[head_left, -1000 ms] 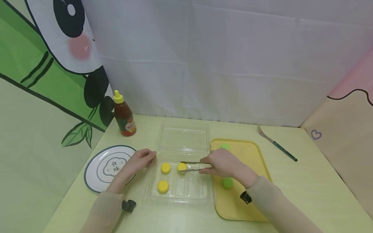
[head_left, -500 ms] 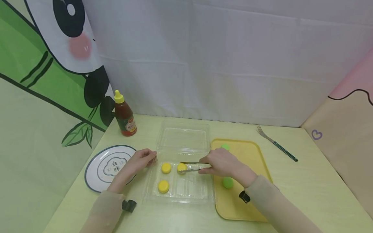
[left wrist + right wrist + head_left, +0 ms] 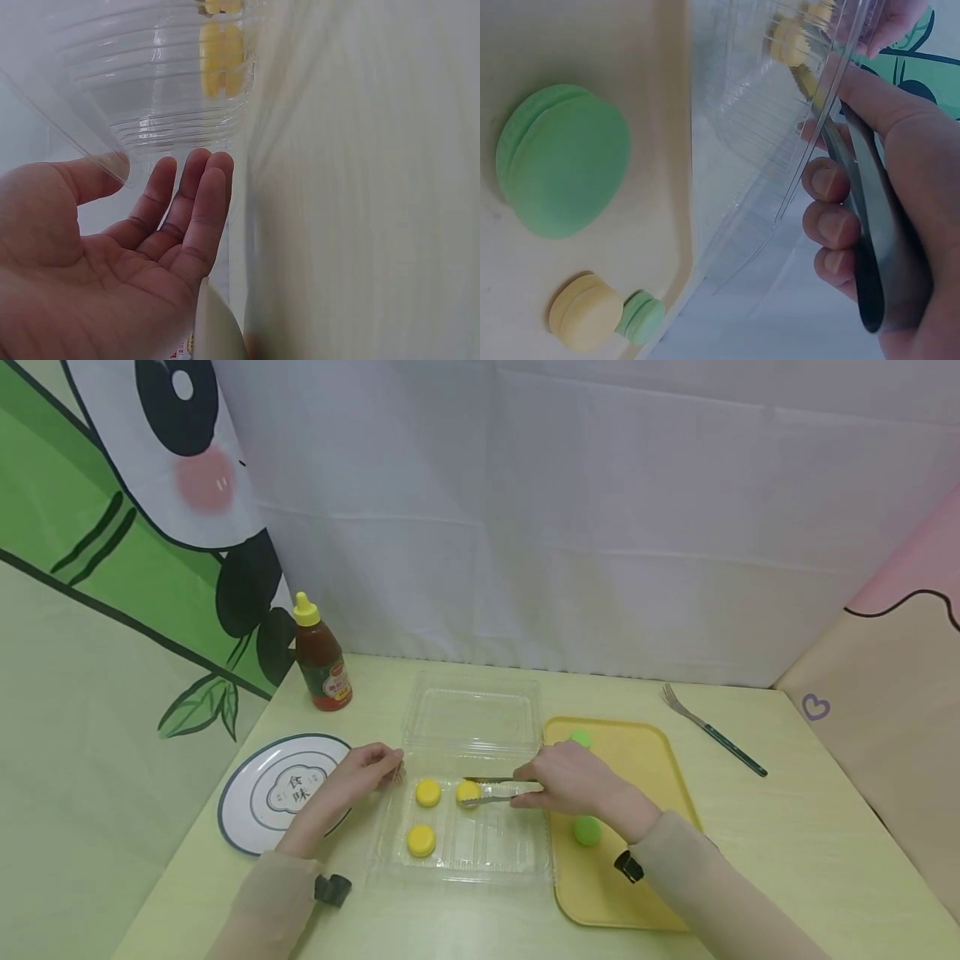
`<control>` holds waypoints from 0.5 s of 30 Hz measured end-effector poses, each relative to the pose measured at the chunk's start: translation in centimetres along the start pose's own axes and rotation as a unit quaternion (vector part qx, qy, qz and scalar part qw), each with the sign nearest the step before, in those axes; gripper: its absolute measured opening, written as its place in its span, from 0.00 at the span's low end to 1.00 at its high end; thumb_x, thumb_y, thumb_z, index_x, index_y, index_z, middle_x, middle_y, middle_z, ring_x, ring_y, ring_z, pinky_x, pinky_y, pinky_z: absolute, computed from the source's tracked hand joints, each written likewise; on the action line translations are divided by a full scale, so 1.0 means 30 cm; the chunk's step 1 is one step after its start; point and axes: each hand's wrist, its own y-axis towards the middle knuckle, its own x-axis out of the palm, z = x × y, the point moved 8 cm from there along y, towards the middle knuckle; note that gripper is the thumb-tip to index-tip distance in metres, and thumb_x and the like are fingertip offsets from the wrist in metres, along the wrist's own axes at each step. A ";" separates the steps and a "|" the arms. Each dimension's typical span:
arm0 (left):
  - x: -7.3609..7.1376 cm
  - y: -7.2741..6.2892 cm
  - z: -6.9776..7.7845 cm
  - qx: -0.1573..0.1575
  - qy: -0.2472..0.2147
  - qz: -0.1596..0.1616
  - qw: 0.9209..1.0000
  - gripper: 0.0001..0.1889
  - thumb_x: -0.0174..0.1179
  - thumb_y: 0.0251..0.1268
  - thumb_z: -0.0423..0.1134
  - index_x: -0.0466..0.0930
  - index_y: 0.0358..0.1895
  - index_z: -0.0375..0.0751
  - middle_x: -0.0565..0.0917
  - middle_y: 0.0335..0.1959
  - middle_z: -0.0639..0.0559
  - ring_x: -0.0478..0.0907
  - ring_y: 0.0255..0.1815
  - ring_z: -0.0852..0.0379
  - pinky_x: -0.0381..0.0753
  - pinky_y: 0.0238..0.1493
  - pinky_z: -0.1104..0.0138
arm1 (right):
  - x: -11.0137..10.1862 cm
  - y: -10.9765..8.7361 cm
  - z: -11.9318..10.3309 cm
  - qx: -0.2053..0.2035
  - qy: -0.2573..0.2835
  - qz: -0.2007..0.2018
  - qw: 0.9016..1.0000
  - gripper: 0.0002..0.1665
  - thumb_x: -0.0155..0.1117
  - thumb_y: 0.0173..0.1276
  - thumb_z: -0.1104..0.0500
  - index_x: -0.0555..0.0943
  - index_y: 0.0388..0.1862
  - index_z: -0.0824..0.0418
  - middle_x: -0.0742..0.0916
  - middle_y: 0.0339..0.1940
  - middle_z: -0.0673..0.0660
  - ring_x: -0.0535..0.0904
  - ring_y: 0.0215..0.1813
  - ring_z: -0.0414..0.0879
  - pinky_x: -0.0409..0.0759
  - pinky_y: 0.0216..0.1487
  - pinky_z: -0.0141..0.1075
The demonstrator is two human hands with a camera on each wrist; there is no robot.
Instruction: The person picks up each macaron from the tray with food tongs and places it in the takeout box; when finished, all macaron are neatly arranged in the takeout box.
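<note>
Left hand between plate and container

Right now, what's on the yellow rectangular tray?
Two round green macarons and one round yellow macaron. Right hand and arm hide part of the tray in head view.

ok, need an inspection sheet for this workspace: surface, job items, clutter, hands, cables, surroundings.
Surface: pale table, wood-look.
Job items: open clear container with three yellow macarons, tongs straddling one; yellow tray with at least two green macarons and a single yellow macaron.
Clutter: upright sauce bottle; part-hidden plate; fork right of the tray.
Hands: left hand at the container's left side; right hand gripping the tongs.
Cables: nothing seen.
Surroundings: white cloth behind; cartoon-printed panels both sides.
</note>
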 end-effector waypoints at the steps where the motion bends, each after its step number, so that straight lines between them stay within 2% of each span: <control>1: 0.000 -0.001 0.000 0.000 0.001 0.000 1.000 0.17 0.51 0.78 0.50 0.79 0.47 0.37 0.80 0.40 0.47 0.73 0.43 0.51 0.74 0.48 0.60 | 0.000 0.000 -0.001 0.000 0.001 0.000 1.000 0.15 0.70 0.65 0.42 0.83 0.29 0.51 0.71 0.16 0.40 0.62 0.19 0.34 0.58 0.20 0.29; 6: 0.000 -0.005 0.007 0.002 0.002 -0.001 1.000 0.17 0.51 0.78 0.49 0.79 0.47 0.37 0.79 0.40 0.47 0.73 0.43 0.50 0.73 0.47 0.60 | 0.002 0.000 0.000 0.000 -0.004 0.002 1.000 0.16 0.70 0.65 0.42 0.81 0.27 0.51 0.70 0.15 0.40 0.61 0.19 0.34 0.57 0.20 0.29; 15: -0.001 -0.008 0.006 -0.003 0.000 -0.001 1.000 0.17 0.51 0.78 0.49 0.79 0.48 0.37 0.80 0.41 0.47 0.73 0.44 0.51 0.74 0.48 0.60 | 0.001 0.001 -0.003 -0.002 -0.004 0.005 1.000 0.16 0.71 0.64 0.42 0.84 0.31 0.53 0.72 0.16 0.39 0.62 0.18 0.34 0.58 0.19 0.29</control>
